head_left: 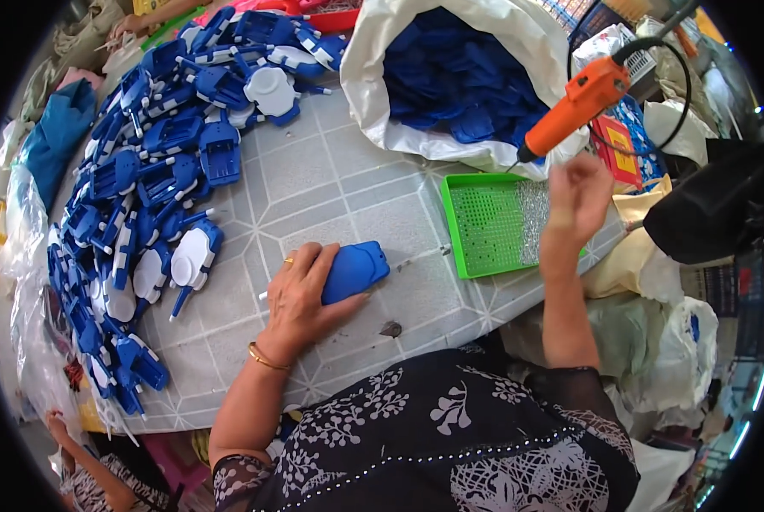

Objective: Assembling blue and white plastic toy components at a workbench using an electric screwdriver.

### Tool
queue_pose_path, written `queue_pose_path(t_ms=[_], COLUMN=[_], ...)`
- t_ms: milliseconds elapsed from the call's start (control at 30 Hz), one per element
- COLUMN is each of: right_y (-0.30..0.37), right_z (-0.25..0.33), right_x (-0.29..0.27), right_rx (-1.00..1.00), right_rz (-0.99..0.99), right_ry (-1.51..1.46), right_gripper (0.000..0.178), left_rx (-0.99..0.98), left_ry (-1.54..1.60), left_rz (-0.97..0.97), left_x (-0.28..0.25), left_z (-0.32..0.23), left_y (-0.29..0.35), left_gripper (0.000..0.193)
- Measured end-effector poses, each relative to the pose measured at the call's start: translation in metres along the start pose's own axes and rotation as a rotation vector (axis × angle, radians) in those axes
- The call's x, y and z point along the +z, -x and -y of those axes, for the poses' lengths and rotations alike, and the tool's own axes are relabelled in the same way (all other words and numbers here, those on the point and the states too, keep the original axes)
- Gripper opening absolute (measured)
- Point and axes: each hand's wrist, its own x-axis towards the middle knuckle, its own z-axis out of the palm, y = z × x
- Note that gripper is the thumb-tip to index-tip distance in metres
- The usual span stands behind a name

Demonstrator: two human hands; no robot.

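Observation:
My left hand (299, 286) lies over a blue plastic casing (354, 270) on the table, its fingers and thumb gripping the casing's sides. A small white tip sticks out to the left of that hand. My right hand (580, 194) is raised over the right end of a green tray (460, 247), fingers curled together; anything pinched between them is too small or hidden to make out. Small silvery screws (532, 224) fill the tray's right part. Just above and left of the right hand hangs an orange electric screwdriver (574, 104), its bit pointing down toward the tray.
A large heap of blue and white plastic units (173, 158) covers the table's left side. At the back, a white sack (365, 94) stands open, full of blue pieces (459, 77). A dark scrap (390, 328) lies near the front edge. Another person's arm (92, 465) shows at lower left.

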Motion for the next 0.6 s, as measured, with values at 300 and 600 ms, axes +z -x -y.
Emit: queue_pose_path(t_ms=[300, 600], right_y=[-0.071, -0.045], right_z=[-0.009, -0.006], right_x=[0.018, 0.023], right_rx=[0.165, 0.343], right_rz=[0.256, 0.270], right_ry=[-0.309, -0.596], right_gripper=[0.053, 0.019], left_rx=[-0.035, 0.038], left_ry=[-0.031, -0.043], left_rz=[0.061, 0.025], left_x=[0.004, 0.004], left_z=[0.004, 0.005], left_y=[-0.005, -0.004], left_gripper=[0.076, 0.075])
